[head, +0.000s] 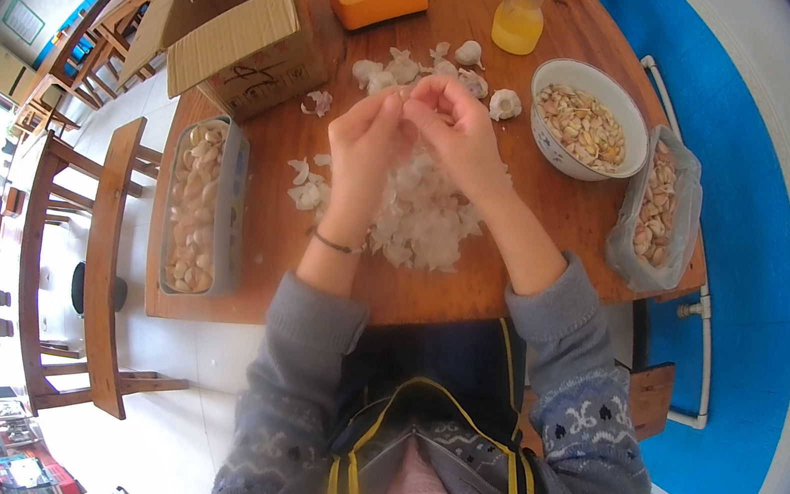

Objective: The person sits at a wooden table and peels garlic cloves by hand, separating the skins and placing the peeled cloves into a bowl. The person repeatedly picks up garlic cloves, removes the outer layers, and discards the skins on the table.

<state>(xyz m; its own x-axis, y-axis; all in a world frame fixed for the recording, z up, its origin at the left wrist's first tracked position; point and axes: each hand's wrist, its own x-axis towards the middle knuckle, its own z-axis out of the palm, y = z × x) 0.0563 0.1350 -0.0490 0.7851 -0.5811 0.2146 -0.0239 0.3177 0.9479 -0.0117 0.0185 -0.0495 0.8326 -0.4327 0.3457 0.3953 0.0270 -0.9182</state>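
My left hand [371, 122] and my right hand [457, 131] meet above the table, fingertips pinched together on a small garlic clove [405, 94]. The fingers cover most of it. Another pale bit, probably garlic, shows against my right palm. Beneath my wrists lies a heap of papery garlic skins [426, 213], with more skins [308, 189] scattered to the left. Just beyond my fingers are whole garlic bulbs, one [470, 53] farther back and one [506, 105] to the right, among loose peel [390, 68].
A grey plastic bin of cloves [235, 224] stands at the table's left edge, an open cardboard box [268, 70] behind it. Rightward are an enamel basin of cloves [580, 168] and a bagged container of cloves [621, 256]. An orange tissue box [376, 2] and yellow-lidded jar [519, 18] stand behind.
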